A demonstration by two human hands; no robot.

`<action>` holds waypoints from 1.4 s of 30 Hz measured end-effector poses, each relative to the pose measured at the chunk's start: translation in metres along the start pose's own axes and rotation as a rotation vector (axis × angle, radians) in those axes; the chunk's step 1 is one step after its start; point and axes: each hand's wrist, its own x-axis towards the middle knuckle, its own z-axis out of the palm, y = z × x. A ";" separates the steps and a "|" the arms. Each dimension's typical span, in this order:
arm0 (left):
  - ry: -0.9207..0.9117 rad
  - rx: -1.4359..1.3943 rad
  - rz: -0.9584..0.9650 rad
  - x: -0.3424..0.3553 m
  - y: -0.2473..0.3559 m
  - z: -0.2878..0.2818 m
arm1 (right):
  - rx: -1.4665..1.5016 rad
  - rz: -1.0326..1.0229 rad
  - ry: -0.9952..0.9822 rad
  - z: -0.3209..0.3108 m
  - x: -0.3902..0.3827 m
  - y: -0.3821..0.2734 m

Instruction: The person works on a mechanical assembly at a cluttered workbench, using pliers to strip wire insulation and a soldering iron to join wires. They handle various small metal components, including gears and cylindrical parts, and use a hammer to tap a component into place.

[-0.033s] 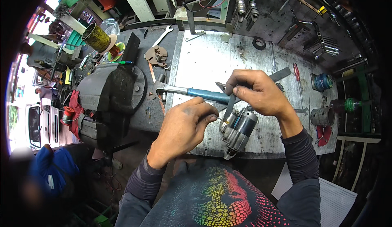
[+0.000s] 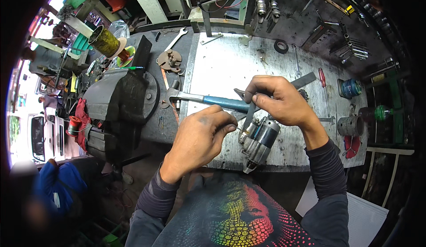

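Observation:
A starter motor [image 2: 264,136] with a dark cylindrical body and a bare metal nose lies at the front of the metal-topped bench, between my hands. My right hand [image 2: 276,99] is closed in a pinch above it, on a dark flat strip [image 2: 250,114] that slants down to the motor's upper left side. Just left of the motor, my left hand [image 2: 205,135] has its fingers curled and the thumb pressed against them; whatever they hold is hidden. Beyond both hands lies a hammer [image 2: 226,103] with a blue handle, its metal head pointing left.
A large bench vise [image 2: 117,96] stands on the left. The bench carries an open-end wrench [image 2: 177,39], a tape roll [image 2: 281,47], a red-handled screwdriver [image 2: 322,79], a flat dark bar [image 2: 305,80] and a metal cylinder [image 2: 349,126]. A person in blue [image 2: 62,182] is low at left.

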 end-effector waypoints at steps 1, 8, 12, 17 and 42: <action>0.010 0.001 0.019 0.001 0.000 0.001 | -0.002 -0.007 0.048 0.000 -0.001 0.001; -0.026 0.017 0.023 0.007 0.000 0.001 | -0.083 -0.051 0.072 -0.002 -0.006 0.005; -0.033 0.025 0.026 0.009 0.000 0.001 | 0.026 -0.030 0.169 -0.003 -0.010 0.007; -0.056 0.046 0.052 0.012 -0.002 0.003 | -0.039 -0.032 0.148 0.000 -0.009 0.014; -0.091 0.050 0.027 0.015 -0.011 0.003 | -0.104 -0.058 0.134 0.003 -0.016 0.004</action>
